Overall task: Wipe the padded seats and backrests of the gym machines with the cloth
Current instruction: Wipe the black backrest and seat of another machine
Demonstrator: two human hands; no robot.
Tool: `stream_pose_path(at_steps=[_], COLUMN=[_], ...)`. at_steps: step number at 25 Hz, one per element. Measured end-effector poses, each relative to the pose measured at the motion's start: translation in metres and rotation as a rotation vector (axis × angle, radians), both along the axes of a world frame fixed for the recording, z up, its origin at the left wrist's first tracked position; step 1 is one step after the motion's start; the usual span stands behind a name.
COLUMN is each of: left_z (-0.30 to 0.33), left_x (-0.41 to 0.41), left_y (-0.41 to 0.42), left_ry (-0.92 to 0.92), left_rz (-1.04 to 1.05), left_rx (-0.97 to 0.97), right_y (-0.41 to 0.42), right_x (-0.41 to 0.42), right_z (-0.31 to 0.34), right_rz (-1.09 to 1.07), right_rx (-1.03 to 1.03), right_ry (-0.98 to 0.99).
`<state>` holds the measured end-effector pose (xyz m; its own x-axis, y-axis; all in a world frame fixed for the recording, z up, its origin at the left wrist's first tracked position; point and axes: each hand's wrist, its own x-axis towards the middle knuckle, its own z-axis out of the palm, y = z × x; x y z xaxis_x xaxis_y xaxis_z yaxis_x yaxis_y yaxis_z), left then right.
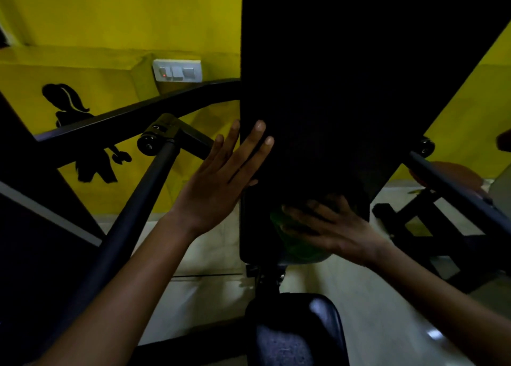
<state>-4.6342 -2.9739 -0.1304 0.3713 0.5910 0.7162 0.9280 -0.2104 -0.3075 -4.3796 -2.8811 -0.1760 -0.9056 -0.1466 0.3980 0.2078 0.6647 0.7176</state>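
A tall black padded backrest [345, 75] fills the middle of the head view. Its black padded seat [296, 329] sits below at the bottom centre. My left hand [221, 180] lies flat against the backrest's left edge, fingers spread and holding nothing. My right hand [329, 224] presses a green cloth [298, 244] against the lower part of the backrest. Most of the cloth is hidden under the hand.
Black machine arms with roller ends stand on the left [154, 141] and right [448, 172]. A yellow wall [110, 20] with a white switch plate [177, 71] and a black figure decal [69, 108] is behind. Pale floor tiles [204, 288] lie below.
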Motion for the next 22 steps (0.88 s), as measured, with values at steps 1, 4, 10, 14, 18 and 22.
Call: stream_pose_path(at_steps=[1, 4, 10, 14, 18, 22], left_z=[0.001, 0.003, 0.001, -0.005, -0.033, -0.037], left_x=[0.0, 0.004, 0.007, 0.014, 0.02, 0.023], left_y=[0.0, 0.002, 0.0, 0.002, -0.004, 0.002], left_ry=[0.005, 0.014, 0.072, 0.188, 0.319, 0.294], left_rz=[0.01, 0.026, 0.1, 0.151, 0.162, 0.166], left_rx=[-0.003, -0.004, 0.09, 0.11, 0.068, 0.048], right_y=[-0.001, 0.004, 0.016, 0.018, 0.022, 0.029], right_x=[0.001, 0.004, 0.028, 0.035, 0.046, 0.053], right_z=[0.011, 0.023, 0.023, 0.015, -0.004, 0.008], right_rz=[-0.026, -0.077, -0.013, -0.156, -0.049, -0.135], right_rx=[-0.024, -0.056, 0.062, -0.033, 0.051, -0.039], right_ry=[0.071, 0.356, -0.058, 0.3, -0.12, 0.213])
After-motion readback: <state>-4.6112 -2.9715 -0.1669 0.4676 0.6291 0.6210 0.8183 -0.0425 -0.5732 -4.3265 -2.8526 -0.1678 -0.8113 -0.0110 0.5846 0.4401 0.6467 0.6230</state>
